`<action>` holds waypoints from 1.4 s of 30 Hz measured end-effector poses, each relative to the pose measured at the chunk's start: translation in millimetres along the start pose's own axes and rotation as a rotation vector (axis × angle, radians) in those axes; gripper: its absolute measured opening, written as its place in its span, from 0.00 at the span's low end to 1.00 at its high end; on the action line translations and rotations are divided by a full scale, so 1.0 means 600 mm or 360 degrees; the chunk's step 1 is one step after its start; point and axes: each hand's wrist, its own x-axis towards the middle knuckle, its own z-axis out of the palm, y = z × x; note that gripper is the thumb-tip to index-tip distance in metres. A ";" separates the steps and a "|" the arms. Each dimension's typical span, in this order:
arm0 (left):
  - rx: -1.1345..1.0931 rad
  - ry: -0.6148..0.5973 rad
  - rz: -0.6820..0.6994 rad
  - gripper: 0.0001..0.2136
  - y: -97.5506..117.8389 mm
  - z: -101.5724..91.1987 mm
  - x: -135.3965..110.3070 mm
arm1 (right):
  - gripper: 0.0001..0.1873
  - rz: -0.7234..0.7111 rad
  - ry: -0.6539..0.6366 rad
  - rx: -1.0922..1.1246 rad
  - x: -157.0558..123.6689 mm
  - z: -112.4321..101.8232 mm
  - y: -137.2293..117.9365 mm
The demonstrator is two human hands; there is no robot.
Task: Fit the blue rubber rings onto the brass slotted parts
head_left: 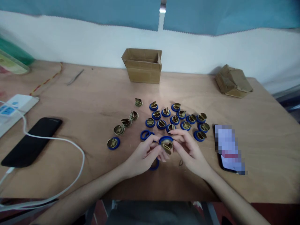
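Note:
Both hands meet over the near middle of the wooden table (pixel 93 100). My left hand (pixel 142 154) and my right hand (pixel 187 148) pinch one brass-coloured round part (pixel 167 145) with a blue rubber ring (pixel 166 139) stretched over its top. A loose blue ring (pixel 145 134) lies just beyond my left hand, another blue ring (pixel 154 165) under it. Several brass parts fitted with blue rings (pixel 174 119) sit in a cluster beyond the hands. Several bare brass parts (pixel 126 122) lie in a row to the left.
An open cardboard box (pixel 142 65) stands at the back centre, a crumpled box (pixel 233 82) at back right. A black phone (pixel 31 140) with a white cable (pixel 70 143) lies at left, a lit phone (pixel 228 148) at right. Tweezers (pixel 75 77) lie far left.

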 end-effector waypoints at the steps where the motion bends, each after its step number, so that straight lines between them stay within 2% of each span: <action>1: 0.0010 -0.0003 -0.0001 0.10 -0.001 0.000 0.000 | 0.13 0.0004 0.0021 0.0006 0.000 0.000 0.000; 6: 0.0072 -0.0001 0.0039 0.09 0.000 0.001 0.001 | 0.09 -0.0011 0.0105 0.0012 0.000 0.005 -0.001; 11: 0.0092 0.0118 0.0017 0.13 0.011 -0.001 0.001 | 0.08 -0.0105 0.0173 -0.0056 0.003 0.007 -0.001; 14: 0.0124 0.0157 0.0005 0.13 0.010 -0.005 -0.001 | 0.09 -0.0169 0.0127 -0.0147 0.005 0.003 0.001; 18: 0.0040 0.0160 0.0123 0.12 -0.003 -0.007 -0.002 | 0.07 -0.0341 0.0049 -0.0303 0.008 -0.001 0.001; 21: -0.0020 0.0147 0.0174 0.12 -0.009 -0.004 -0.002 | 0.07 -0.0345 0.0036 -0.0338 0.008 -0.007 -0.006; 23: -0.0017 0.0171 0.0142 0.13 -0.010 -0.002 -0.002 | 0.06 -0.0299 0.0131 -0.0378 0.007 -0.019 -0.016; 27: 0.0027 0.0196 0.0098 0.14 -0.009 -0.002 -0.003 | 0.08 -0.0255 0.0800 -0.0543 0.003 -0.069 -0.040; 29: 0.0084 0.0197 0.0122 0.13 -0.011 -0.003 -0.003 | 0.13 -0.0147 0.0970 -0.0656 -0.002 -0.103 -0.049; 31: 0.0140 0.0192 0.0138 0.13 -0.016 -0.004 -0.004 | 0.15 -0.0024 0.0850 -0.0762 -0.009 -0.134 -0.054; 34: 0.0161 0.0158 0.0129 0.11 -0.022 -0.004 -0.006 | 0.17 0.0161 0.0384 -0.0932 -0.026 -0.166 -0.053; 36: 0.0166 0.0144 0.0127 0.10 -0.023 -0.002 -0.008 | 0.20 0.0255 0.0166 -0.1083 -0.040 -0.172 -0.044; 38: 0.0177 0.0150 0.0134 0.10 -0.022 -0.001 -0.008 | 0.21 0.0387 0.0030 -0.1257 -0.054 -0.170 -0.030; 42: 0.0201 0.0143 0.0135 0.09 -0.015 0.001 -0.007 | 0.24 0.0486 0.0064 -0.1543 -0.080 -0.152 -0.005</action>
